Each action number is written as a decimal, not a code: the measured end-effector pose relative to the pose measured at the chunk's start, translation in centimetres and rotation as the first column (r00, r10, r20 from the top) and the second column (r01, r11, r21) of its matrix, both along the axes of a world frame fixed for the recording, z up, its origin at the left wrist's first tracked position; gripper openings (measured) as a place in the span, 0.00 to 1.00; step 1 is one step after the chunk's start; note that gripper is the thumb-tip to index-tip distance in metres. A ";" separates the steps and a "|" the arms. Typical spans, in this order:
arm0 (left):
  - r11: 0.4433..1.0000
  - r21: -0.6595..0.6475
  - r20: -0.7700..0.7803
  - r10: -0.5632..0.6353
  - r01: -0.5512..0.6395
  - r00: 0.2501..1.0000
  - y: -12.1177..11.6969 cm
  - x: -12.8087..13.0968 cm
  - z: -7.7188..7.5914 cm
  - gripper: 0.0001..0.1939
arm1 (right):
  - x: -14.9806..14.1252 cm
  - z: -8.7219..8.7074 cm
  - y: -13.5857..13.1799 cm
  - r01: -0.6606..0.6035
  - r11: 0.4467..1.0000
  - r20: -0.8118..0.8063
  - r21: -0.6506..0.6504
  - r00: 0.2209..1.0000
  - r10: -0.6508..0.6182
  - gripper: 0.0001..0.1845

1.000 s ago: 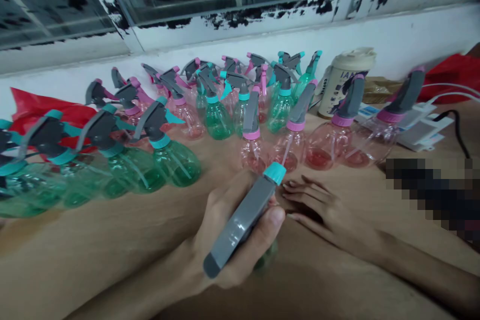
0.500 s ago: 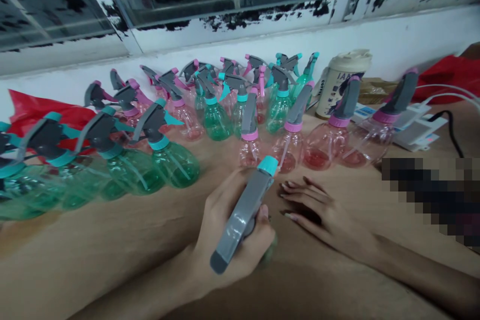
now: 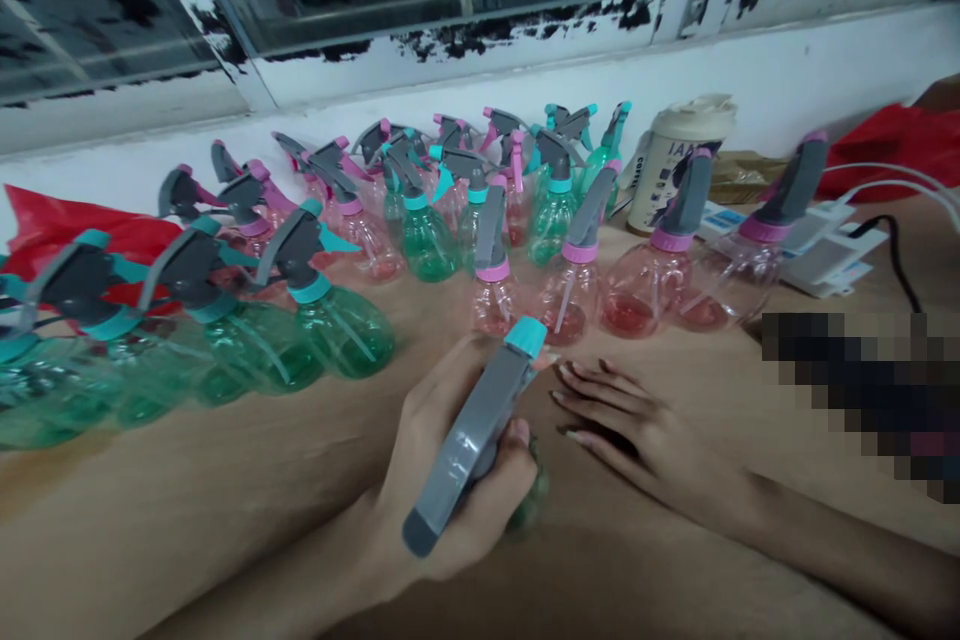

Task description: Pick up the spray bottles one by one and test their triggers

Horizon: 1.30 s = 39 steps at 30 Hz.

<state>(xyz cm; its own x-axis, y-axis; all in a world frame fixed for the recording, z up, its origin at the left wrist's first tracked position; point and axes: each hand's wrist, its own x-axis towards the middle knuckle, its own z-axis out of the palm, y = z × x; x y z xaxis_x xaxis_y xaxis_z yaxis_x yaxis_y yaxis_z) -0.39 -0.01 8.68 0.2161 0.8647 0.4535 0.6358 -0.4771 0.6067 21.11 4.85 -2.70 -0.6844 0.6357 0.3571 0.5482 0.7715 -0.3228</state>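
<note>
My left hand (image 3: 442, 450) is wrapped round the neck of a spray bottle (image 3: 480, 435) with a grey head and a turquoise nozzle. Most of its green body is hidden below the hand; only a bit shows at the right. To the right, my right hand (image 3: 637, 425) rests on the wooden table (image 3: 262, 510) with fingers stretched out, holding nothing. Just beyond both hands stands a row of pink spray bottles (image 3: 566, 290) with grey heads and pink collars. Green spray bottles (image 3: 341, 330) with turquoise collars line up at the left.
More pink and green spray bottles crowd along the white wall (image 3: 420, 85). At the back right are a coffee cup (image 3: 679, 165), a white power strip (image 3: 832, 255) with cables and a red plastic bag (image 3: 892, 150). Another red bag (image 3: 82, 230) lies at the far left.
My left hand and its spray bottle have shifted slightly left and down. My right hand stays nearly still on the table. The whole view has moved a little.
</note>
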 end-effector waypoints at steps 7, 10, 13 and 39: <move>0.994 -0.069 0.071 -0.081 0.086 0.994 0.2 -0.2 0.4 0.14 | 0.1 -0.3 0.0 0.000 1.000 0.058 0.017 0.998 -0.001 0.24; 0.994 -0.081 0.075 -0.074 0.080 0.994 0.2 -0.3 0.4 0.10 | 0.1 -0.2 -0.1 0.002 1.000 0.078 0.020 0.997 -0.004 0.23; 0.993 -0.051 0.072 -0.101 0.105 0.992 0.2 -0.3 0.3 0.08 | 0.1 -0.1 -0.1 0.001 1.000 0.068 0.005 0.998 -0.001 0.23; 0.995 0.057 0.115 -0.090 0.084 0.989 0.5 -0.1 -0.3 0.14 | 1.0 0.3 1.1 -0.103 0.993 0.075 -0.064 0.991 0.108 0.23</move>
<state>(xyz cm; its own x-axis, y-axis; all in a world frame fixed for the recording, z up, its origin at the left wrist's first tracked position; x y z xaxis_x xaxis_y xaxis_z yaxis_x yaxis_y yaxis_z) -0.45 0.50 8.42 0.2325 0.8197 0.5235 0.5164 -0.5601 0.6477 22.16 5.95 -2.40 -0.7729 0.5771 0.2637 0.4901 0.8070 -0.3295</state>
